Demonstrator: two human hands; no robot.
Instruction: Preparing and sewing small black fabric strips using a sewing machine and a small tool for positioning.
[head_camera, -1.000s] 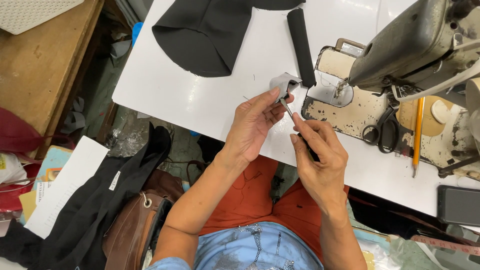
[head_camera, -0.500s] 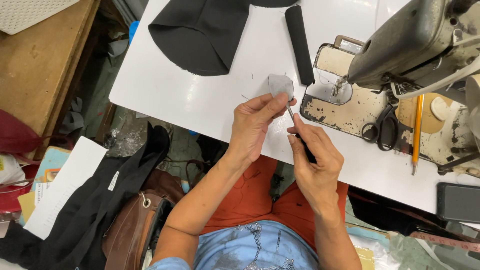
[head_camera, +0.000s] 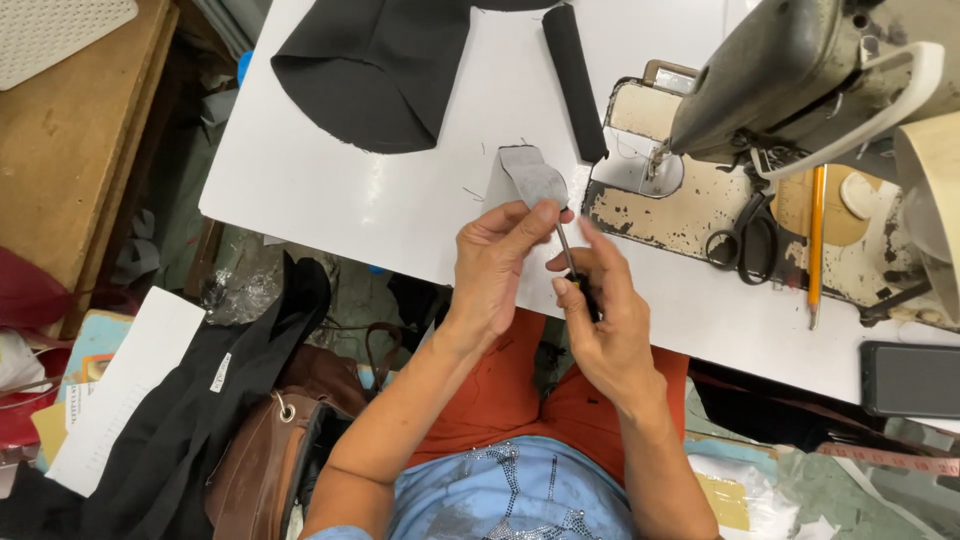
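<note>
Left hand (head_camera: 495, 265) pinches the small grey fabric piece (head_camera: 532, 177) above the white table (head_camera: 400, 200), fingers closed on its lower edge; right hand (head_camera: 600, 320) grips a thin tool (head_camera: 566, 247), long axis pointing up-left at that edge, both hands almost touching.

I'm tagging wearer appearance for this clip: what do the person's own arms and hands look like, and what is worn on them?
Both forearms are bare, with no sleeves in view. The left hand and right hand are bare too: no gloves, rings, watch or bracelets show. The fingers carry short nails. The blue top stops short of the forearms.
</note>
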